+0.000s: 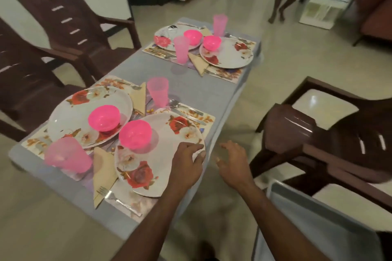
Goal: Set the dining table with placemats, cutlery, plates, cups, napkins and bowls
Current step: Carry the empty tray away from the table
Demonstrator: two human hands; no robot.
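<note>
A long table (203,91) under a grey cloth runs away from the viewer, with brown plastic chairs on both sides: two on the left (70,27) and one on the right (331,131). Four places are laid on it, two near and two far, each on a floral placemat (199,115). Each place has a white plate printed with red roses, a pink bowl on the plate, a pink cup, a folded beige napkin and steel cutlery.

The nearest plate (154,154) lies at the table's right edge, with its pink bowl (135,134) on its far left part. A napkin (104,171) lies just left of this plate, a fork (114,197) across its lower end, and a pink cup (65,158) stands further left. A spoon and knife (186,112) lie beyond the plate.

The left hand (186,161) grips the plate's right rim, fingers curled over the edge. The right hand (233,161) hovers just off the table edge, fingers loosely spread, holding nothing.

In the blurred background stand a person's bare legs (284,0).
</note>
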